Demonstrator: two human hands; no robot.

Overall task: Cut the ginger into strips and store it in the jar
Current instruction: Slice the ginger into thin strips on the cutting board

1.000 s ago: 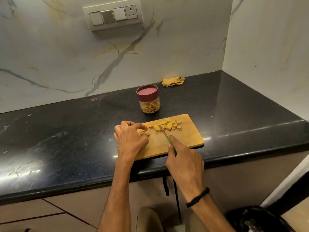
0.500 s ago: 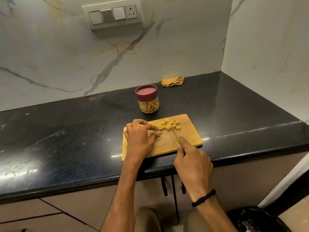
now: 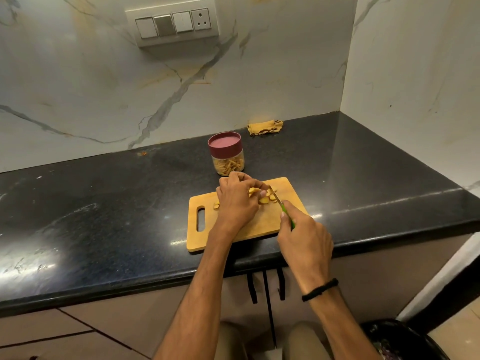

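Task partly complete: the lidded jar (image 3: 226, 154), just behind the cutting board (image 3: 265, 224), holds finished strips, while on the board the left hand (image 3: 237, 201) pins uncut ginger slices (image 3: 263, 200) under curled fingers and the right hand (image 3: 304, 240) grips the knife (image 3: 278, 198) for further cuts.

My left grip (image 3: 237, 203) knuckles up, fingers curled, pinching ginger (image 3: 264, 201). My right grip (image 3: 304, 240) at 4 o'clock from it, clasping knife (image 3: 281, 206), index finger straight along handle. Forearms enter from 6 o'clock.
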